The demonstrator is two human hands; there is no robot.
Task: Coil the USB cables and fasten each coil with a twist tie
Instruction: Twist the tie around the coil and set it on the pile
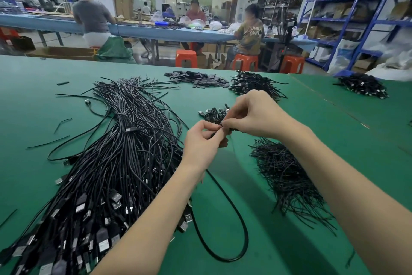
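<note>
Left of the hands on the green table (289, 241) lies a heap of loose black USB cables (116, 152). Left hand (204, 141) and right hand (254, 114) together pinch one black cable (234, 225), looping below them. Right: twist ties (287, 176). Beyond, a shirt (250, 34) reads "UNKNOWN".

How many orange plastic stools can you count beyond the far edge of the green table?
3. One orange stool stands empty at left, a middle one has a seated person on it, and a third stands empty at right. Others may be hidden behind the other people.
</note>
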